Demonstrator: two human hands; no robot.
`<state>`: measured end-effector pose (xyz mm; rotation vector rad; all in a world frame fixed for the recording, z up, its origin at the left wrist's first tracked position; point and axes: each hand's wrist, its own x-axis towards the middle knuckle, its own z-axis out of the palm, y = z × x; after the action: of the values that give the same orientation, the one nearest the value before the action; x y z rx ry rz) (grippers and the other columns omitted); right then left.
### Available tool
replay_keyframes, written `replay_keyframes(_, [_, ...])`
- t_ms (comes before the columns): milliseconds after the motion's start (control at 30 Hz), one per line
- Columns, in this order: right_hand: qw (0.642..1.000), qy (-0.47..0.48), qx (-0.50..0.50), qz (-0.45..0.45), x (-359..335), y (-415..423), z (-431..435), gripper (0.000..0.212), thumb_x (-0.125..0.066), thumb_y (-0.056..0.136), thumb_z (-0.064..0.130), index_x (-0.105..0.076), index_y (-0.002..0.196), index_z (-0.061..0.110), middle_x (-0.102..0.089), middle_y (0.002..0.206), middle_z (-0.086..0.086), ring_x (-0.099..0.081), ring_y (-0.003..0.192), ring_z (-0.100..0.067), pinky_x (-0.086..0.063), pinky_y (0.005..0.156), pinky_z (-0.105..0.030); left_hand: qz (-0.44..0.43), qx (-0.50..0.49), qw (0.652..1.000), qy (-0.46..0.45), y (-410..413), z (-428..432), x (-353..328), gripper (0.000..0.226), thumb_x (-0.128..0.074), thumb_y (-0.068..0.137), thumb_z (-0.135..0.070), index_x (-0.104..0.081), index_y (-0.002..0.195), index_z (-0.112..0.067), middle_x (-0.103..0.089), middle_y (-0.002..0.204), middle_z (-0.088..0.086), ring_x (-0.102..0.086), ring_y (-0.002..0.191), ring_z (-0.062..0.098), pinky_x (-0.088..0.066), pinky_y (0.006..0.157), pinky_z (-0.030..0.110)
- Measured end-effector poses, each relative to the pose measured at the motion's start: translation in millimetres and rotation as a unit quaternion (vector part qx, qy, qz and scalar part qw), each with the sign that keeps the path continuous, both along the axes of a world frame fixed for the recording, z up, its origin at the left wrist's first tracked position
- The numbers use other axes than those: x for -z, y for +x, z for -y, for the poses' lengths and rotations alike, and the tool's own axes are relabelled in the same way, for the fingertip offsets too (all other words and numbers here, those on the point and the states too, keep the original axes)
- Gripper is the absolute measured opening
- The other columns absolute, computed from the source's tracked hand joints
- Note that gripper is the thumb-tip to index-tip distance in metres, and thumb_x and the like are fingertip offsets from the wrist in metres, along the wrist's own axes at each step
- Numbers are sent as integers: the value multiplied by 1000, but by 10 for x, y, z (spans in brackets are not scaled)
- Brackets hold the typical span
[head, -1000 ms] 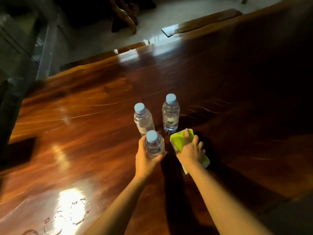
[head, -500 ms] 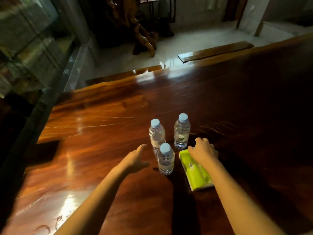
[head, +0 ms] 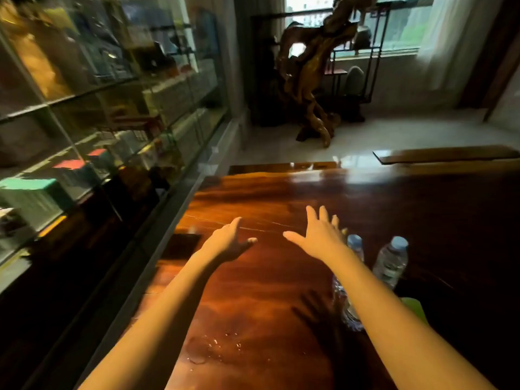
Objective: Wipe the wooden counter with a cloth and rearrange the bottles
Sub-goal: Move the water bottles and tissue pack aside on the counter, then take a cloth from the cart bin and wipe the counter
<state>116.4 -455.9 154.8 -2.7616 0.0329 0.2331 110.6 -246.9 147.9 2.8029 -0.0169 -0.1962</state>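
Both hands hover empty above the glossy wooden counter (head: 253, 277). My left hand (head: 228, 242) is spread, palm down, left of centre. My right hand (head: 319, 237) has its fingers fanned apart, raised in front of the bottles. Three clear water bottles with pale blue caps stand at the right: one (head: 391, 261) fully visible, one (head: 355, 244) behind my right wrist, and one (head: 342, 302) mostly hidden by my right forearm. A corner of the lime-green cloth (head: 415, 306) shows past that forearm.
A small puddle of water (head: 211, 349) lies on the counter near me. A glass display cabinet (head: 92, 114) runs along the left edge. Beyond the far edge are a wooden plank (head: 444, 154), a root sculpture (head: 312, 80) and a window.
My left hand let go of the nearest bottle and my right hand left the green cloth. Both hands rose, fingers spread, as the view swung up and to the left.
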Motion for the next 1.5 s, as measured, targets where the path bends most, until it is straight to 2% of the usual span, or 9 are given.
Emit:
replay_keyframes(200, [991,17,-130,-20,-311,-192,-1326,92,-47,83,67,-2,151,25,0,161,-12,-6,145,-42,-16,113,-61,19,-90,996,20,-512,-1223,-401,68,-52,89,-51,-29,142,-16,-48,142,14,-48,127,33,-42,100,38])
replay_keyframes(467, [956,23,-292,4,-512,-812,-3084,92,-45,80,73,-10,150,23,-15,158,-9,-22,141,-41,-27,110,-59,27,-226,973,31,-1696,-2782,-635,69,-48,89,-53,-30,143,-14,-43,146,13,-44,132,30,-38,107,38])
replay_keyframes(767, [871,6,-491,-18,-449,-1856,-4676,94,-41,80,74,-6,151,23,-11,160,-11,-20,142,-39,-27,111,-57,5,-401,916,-2,-3249,-3848,-531,68,-50,89,-52,-32,143,-15,-42,147,11,-44,132,28,-37,105,36])
replay_keyframes(867, [829,3,-559,-23,-415,-2232,-5078,91,-39,81,75,-10,150,22,-18,157,-10,-26,140,-39,-31,109,-55,-4,-460,887,-33,-3800,-3996,-478,63,-51,89,-51,-35,141,-20,-44,145,10,-47,128,27,-39,103,37])
replay_keyframes(1000, [758,3,-650,-41,-342,-2745,-5585,82,-43,84,68,-23,146,18,-36,148,-13,-39,131,-39,-38,105,-53,-30,-525,851,-18,-4533,-4083,-445,56,-47,92,-49,-38,137,-18,-49,140,10,-51,122,27,-42,101,36])
replay_keyframes(1067, [716,3,-695,-65,-308,-3027,-5815,77,-42,86,66,-26,145,19,-37,149,-14,-40,131,-37,-38,106,-51,-35,-562,826,-24,-4868,-4054,-452,58,-46,93,-47,-35,140,-15,-46,144,9,-48,126,26,-40,104,35])
replay_keyframes(1133, [669,-7,-740,-68,-264,-3328,-5991,76,-39,88,66,-24,146,19,-34,152,-13,-39,134,-35,-36,109,-49,-32,-598,800,-30,-5186,-3976,-472,56,-47,93,-44,-36,141,-16,-45,145,8,-47,128,24,-38,103,28])
replay_keyframes(1300, [553,0,-830,-68,-185,-4214,-6145,75,-40,87,66,-34,144,18,-39,150,-13,-40,135,-32,-35,109,-45,-51,-729,682,-27,-6014,-3590,-469,66,-41,93,-50,-24,146,-14,-29,154,10,-33,139,26,-29,112,31])
replay_keyframes(1500, [427,-14,-902,-58,-218,-5430,-5955,81,-36,87,68,-24,147,15,-34,153,-13,-38,136,-31,-33,112,-44,-18,-838,544,-40,-6937,-2828,-546,65,-44,91,-53,-28,145,-19,-32,153,10,-38,135,29,-34,107,35])
